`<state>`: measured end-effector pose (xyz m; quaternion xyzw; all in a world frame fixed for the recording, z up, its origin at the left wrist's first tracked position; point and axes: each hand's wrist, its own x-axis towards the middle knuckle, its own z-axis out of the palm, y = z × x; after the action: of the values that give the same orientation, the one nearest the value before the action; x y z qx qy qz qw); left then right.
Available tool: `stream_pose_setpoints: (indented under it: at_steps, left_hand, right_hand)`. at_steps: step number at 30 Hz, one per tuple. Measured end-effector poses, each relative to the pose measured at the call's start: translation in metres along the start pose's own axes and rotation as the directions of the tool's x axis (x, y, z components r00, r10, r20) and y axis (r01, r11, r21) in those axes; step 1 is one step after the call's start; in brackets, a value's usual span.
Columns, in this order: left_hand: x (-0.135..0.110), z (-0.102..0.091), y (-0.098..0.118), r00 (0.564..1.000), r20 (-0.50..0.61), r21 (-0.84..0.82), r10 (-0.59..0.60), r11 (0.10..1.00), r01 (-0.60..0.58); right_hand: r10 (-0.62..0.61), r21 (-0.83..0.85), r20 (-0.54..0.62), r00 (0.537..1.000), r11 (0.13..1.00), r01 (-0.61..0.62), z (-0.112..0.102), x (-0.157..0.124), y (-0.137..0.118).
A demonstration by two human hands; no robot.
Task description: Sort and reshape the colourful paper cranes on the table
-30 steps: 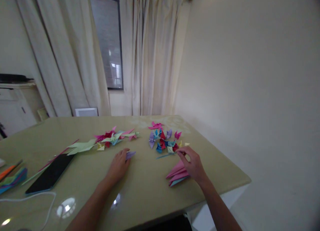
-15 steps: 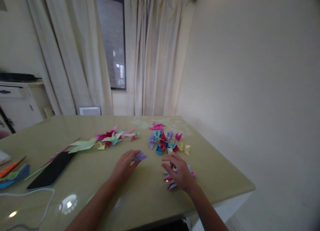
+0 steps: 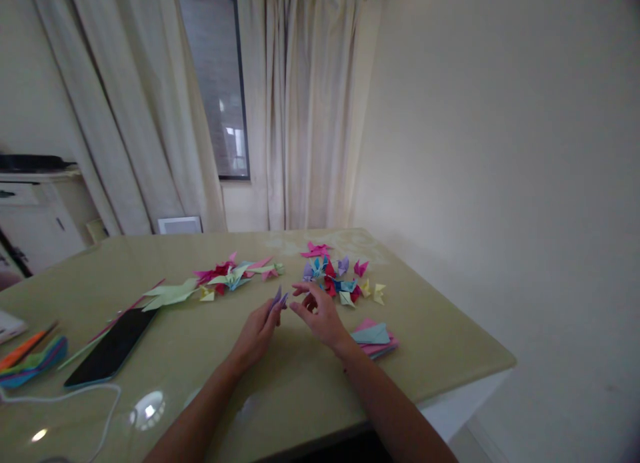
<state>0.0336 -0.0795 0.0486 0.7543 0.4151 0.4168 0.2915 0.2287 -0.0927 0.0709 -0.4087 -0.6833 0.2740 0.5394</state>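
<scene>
Pinched upright between the thumb and fingers of my left hand (image 3: 255, 335) is a piece of purple folded paper (image 3: 277, 299), its points spread apart at the top. My right hand (image 3: 324, 317) hovers just to the right of it, fingers curved and apart, holding nothing. Beneath my right forearm lies a stack of pink and light blue folded papers (image 3: 376, 336), partly covered. Beyond my right hand sits a cluster of small origami pieces (image 3: 330, 276) in red, blue, purple and yellow.
Left of centre, more colourful origami (image 3: 231, 276) lies beside a pale green folded piece (image 3: 173, 293). A black phone-like slab (image 3: 113, 348), a white cable (image 3: 107, 419) and coloured paper sheets (image 3: 37, 363) lie further left. The table's right edge borders a wall (image 3: 500, 183).
My right hand has moved left and up from the paper stack to beside the purple paper. My left hand has tipped that paper upright, and its points now stand apart.
</scene>
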Motion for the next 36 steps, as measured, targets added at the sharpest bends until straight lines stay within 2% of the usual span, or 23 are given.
stream_pose_setpoints:
  at_steps: [4,10,14,23,25,30,33,36]
  left_hand:
    - [0.001,0.005,-0.008,0.999,0.021,-0.073,-0.029,0.997,0.03]
    - [0.002,0.007,-0.017,0.998,0.068,-0.115,0.015,0.993,-0.007]
    - [0.003,0.007,-0.015,0.99,0.138,-0.167,0.025,0.986,-0.001]
    - [0.0,0.005,-0.005,0.986,0.164,-0.145,-0.01,0.989,0.034]
    - [-0.001,0.006,-0.005,0.992,0.123,-0.174,-0.006,0.984,0.028]
    - [0.002,0.005,-0.009,0.993,-0.118,-0.155,0.003,0.988,-0.021]
    - [0.004,0.0,-0.008,0.989,-0.142,-0.111,0.044,0.992,-0.06]
    - [0.005,-0.002,-0.007,0.989,-0.118,-0.094,0.093,0.99,-0.105]
  right_hand:
    - [0.04,0.0,0.035,0.999,0.999,-0.04,0.001,-0.005,0.007]
    - [0.058,-0.009,0.026,0.998,0.998,-0.058,0.006,-0.005,0.009]
    - [0.046,-0.048,-0.016,0.999,0.998,-0.047,0.008,-0.007,0.01]
    - [0.079,-0.035,0.002,0.997,0.996,-0.078,0.011,-0.007,0.009]
    - [0.082,-0.032,-0.006,0.997,0.996,-0.082,0.012,-0.008,0.01]
    - [0.062,-0.038,-0.032,0.998,0.997,-0.064,0.011,-0.007,0.013]
    - [0.024,-0.061,-0.03,0.999,0.998,-0.025,0.011,-0.007,0.014]
    - [0.006,-0.068,-0.02,1.0,0.998,-0.008,0.011,-0.008,0.014]
